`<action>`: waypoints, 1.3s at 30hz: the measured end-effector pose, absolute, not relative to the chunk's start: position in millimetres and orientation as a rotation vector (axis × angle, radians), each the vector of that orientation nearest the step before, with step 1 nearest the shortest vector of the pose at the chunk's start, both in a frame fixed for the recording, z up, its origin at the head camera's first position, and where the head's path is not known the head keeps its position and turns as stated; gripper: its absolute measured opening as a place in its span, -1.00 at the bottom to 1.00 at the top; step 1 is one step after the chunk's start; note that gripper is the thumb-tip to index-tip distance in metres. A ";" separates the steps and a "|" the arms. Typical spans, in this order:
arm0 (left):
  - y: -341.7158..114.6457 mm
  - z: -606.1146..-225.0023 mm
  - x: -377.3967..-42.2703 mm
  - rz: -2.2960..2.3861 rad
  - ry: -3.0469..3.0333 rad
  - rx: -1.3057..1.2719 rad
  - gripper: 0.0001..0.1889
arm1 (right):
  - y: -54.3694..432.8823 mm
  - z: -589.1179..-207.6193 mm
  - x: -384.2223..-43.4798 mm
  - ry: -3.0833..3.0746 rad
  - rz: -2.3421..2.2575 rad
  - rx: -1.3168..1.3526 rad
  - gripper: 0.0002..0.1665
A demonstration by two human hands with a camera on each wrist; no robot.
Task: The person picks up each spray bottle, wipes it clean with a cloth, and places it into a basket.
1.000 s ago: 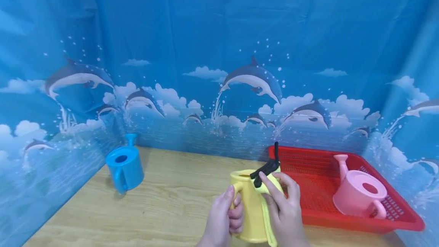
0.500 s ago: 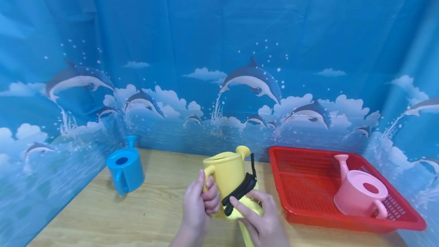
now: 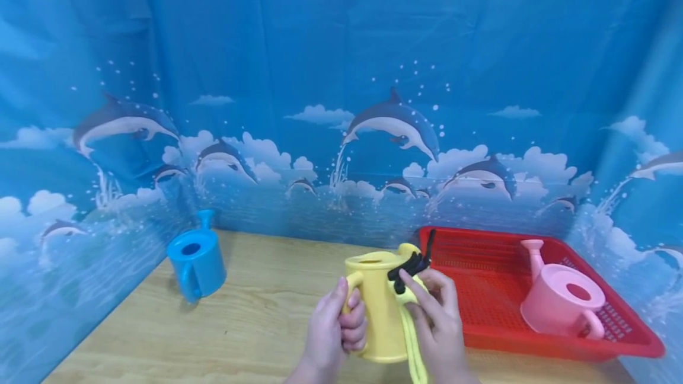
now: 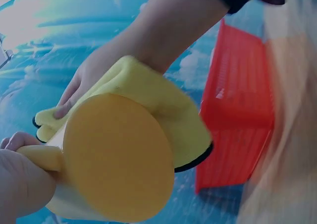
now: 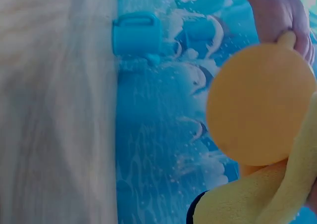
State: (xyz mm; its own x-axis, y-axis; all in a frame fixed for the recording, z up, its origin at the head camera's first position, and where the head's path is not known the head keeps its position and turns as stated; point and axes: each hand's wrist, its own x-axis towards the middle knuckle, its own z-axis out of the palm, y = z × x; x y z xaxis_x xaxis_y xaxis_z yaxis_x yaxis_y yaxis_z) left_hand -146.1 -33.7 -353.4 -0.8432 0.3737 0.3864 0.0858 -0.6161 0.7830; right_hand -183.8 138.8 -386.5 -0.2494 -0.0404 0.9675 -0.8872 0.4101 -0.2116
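Note:
A yellow watering can [image 3: 380, 313] is held up over the table, roughly upright in the head view. My left hand [image 3: 333, 328] grips its handle, fingers curled round. In my right hand [image 3: 437, 319] is a yellow cloth with black edging [image 3: 411, 336], pinched between thumb and fingers and pressed against the can's right side near the spout. From the left wrist view, the can's round base [image 4: 119, 157] faces the camera, and the cloth [image 4: 163, 105] hangs behind it. The right wrist view shows the base [image 5: 260, 105] too, with the cloth [image 5: 252, 196] below.
A blue watering can [image 3: 197, 265] stands on the wooden table [image 3: 256, 313] at the left. At the right, a red plastic basket [image 3: 512, 345] holds a pink watering can [image 3: 560, 301]. A blue dolphin-printed curtain [image 3: 320, 76] closes off the back and sides.
The yellow can moved left and tilted, then came back right and more upright. The cloth slid down its side and is now up near the rim again. Both hands kept their holds.

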 end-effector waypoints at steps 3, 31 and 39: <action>-25.4 -355.9 -143.4 2.524 1.268 0.771 -0.57 | 146.8 -383.0 -185.5 -1.644 1.050 0.756 -0.57; -55.8 -347.5 -158.6 2.700 1.131 0.883 -0.51 | 132.2 -412.3 -188.9 -1.478 1.051 1.090 -0.57; -37.6 -352.1 -148.8 2.547 1.163 0.920 -0.55 | 143.9 -392.3 -184.4 -1.631 1.191 0.780 -0.63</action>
